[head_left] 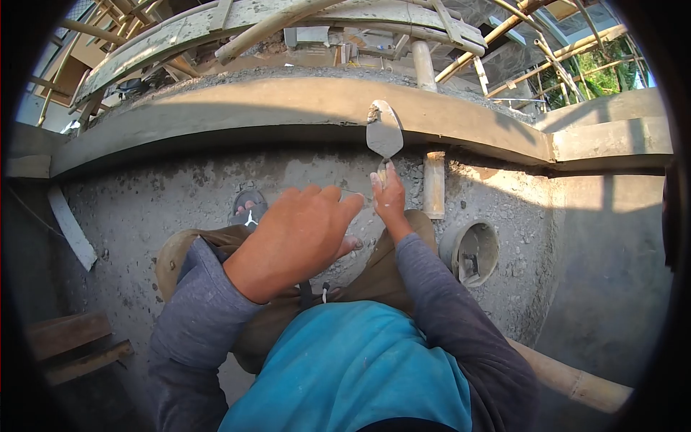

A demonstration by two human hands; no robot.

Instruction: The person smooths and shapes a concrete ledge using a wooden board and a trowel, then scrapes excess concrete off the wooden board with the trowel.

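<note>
My right hand (pixel 391 198) is closed round the handle of a pointed trowel (pixel 385 137). The blade points away from me, in front of the concrete ledge (pixel 288 104), with a clump of mortar near its tip. I cannot tell whether the blade touches the ledge. Close to the camera, my left hand (pixel 295 237) is raised above my lap, back of the hand up. Its fingers are loosely bent, the thumb stands apart from the index finger, and nothing shows in it.
A bucket (pixel 469 253) with a tool inside stands to my right. Near it lies a short bamboo piece (pixel 434 186). Another bamboo pole (pixel 576 378) runs at lower right. Wooden boards (pixel 68 336) and a pale strip (pixel 72 228) are at left. Bamboo scaffolding (pixel 288 29) stands beyond the ledge.
</note>
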